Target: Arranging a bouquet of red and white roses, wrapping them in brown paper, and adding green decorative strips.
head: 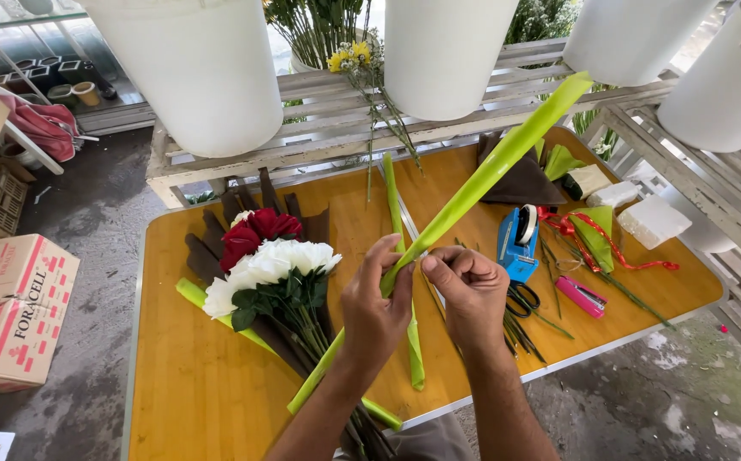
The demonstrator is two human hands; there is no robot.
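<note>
We pinched a long rolled green paper strip (473, 192) between both hands, left hand (376, 312) and right hand (466, 286) touching. It looked light, soft and easily creased, best gripped mid-length above the bench (183, 376).

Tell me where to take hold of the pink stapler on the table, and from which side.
Take the pink stapler across its long sides at mid-length, coming from above. It lies flat on the yellow table, angled, with bare tabletop on its near side. The scissors lie to its left and green stems just beyond, so a top-down grip looks least crowded.
</note>
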